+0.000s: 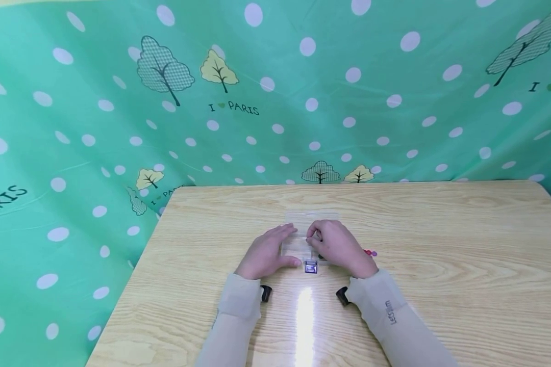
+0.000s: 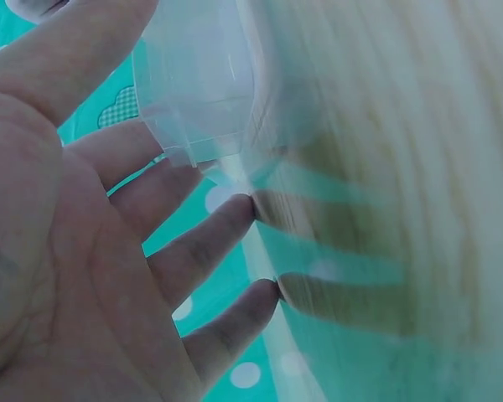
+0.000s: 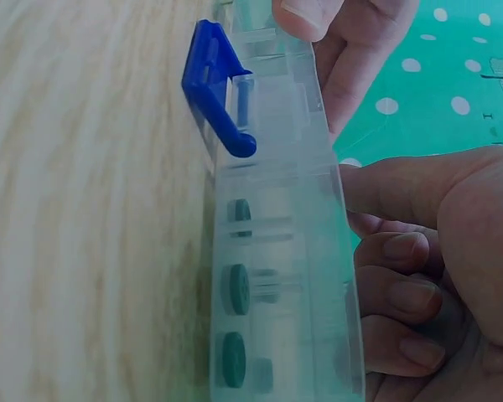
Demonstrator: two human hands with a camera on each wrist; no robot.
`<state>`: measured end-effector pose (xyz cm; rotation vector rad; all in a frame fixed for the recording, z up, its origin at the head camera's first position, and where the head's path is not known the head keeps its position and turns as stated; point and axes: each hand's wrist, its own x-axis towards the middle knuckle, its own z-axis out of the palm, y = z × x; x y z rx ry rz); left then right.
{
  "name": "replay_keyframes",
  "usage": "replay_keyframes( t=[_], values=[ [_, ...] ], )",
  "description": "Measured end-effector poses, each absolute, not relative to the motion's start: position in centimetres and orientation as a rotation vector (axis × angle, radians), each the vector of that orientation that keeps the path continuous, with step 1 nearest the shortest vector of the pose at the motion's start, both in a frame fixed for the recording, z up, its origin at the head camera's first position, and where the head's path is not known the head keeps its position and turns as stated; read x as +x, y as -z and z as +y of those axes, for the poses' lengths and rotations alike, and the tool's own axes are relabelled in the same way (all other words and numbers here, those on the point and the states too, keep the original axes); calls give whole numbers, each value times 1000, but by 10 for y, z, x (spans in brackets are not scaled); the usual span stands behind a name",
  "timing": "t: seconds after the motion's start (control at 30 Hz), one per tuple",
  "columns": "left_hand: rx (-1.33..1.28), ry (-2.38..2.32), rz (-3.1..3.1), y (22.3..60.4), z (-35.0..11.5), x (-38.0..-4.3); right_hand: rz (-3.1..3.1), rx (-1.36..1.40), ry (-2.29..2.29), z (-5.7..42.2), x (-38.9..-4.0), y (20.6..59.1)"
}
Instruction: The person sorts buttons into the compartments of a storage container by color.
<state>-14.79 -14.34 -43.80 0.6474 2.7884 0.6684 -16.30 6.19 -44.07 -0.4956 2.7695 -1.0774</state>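
Note:
A clear plastic divided box (image 1: 296, 251) lies between both hands, its clear lid (image 1: 298, 216) folded back on the far side. My left hand (image 1: 268, 252) spreads around the box's left end, thumb near the front and fingers relaxed; the left wrist view shows its fingertips at the table beside the box corner. Over the box, my right hand (image 1: 337, 247) brings thumb and index finger together on a small dark item, mostly hidden, while its other fingers curl. Green discs (image 3: 239, 289) sit in the box compartments. A blue square-framed piece (image 3: 208, 88) stands against the front wall.
Small red and purple pieces (image 1: 371, 252) show just right of the box, partly behind the right hand. The wooden table (image 1: 441, 285) runs back to a green dotted cloth (image 1: 275, 102) hanging behind it and at the left.

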Motion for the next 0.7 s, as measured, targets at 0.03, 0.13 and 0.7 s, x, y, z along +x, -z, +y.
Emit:
replay_keyframes(
  t=[0.03,0.13,0.7],
  values=[
    [651,-664,2789,438,-143,-148,2767,-490,1075,62,-163,441],
    [660,-654,2788,437,-142,-149,2763,-477,1066,61,-163,441],
    [653,-633,2758,435,-140,-149,2741,-475,1036,66,-161,436]
  ],
)
